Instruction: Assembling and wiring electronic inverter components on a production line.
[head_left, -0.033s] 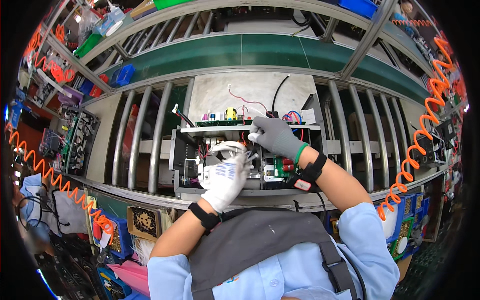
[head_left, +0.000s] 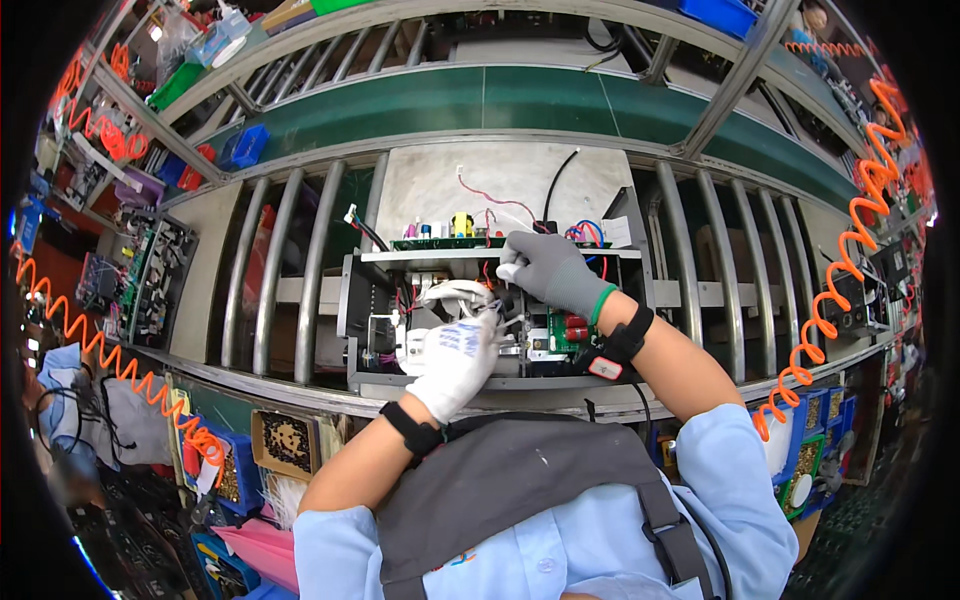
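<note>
A dark metal chassis [head_left: 352, 300] lies in front of me, with wiring and boards inside. My left hand [head_left: 455, 358], in a white glove, reaches into it with fingers pinched on thin white wires [head_left: 514, 322], their loose ends showing beyond the fingertips. A looped bundle of white cables [head_left: 455, 289] lies just beyond that hand. My right hand [head_left: 552, 270], in a grey glove, is closed at the metal divider [head_left: 430, 256]; what its fingers hold is hidden. Behind the divider runs a green circuit board [head_left: 408, 245] with a yellow transformer [head_left: 462, 225]. Another green board [head_left: 562, 328] sits below my right wrist.
The chassis rests on a pale plate [head_left: 420, 180] between conveyor rollers [head_left: 282, 270]. Another open unit [head_left: 160, 270] stands at left. Coiled orange hoses [head_left: 835, 300] hang on both sides. A parts box [head_left: 287, 442] and blue bins [head_left: 240, 470] sit near left.
My left hand has shifted very slightly, and the loose wire ends by its fingertips sit a little differently. My right hand stays in place.
</note>
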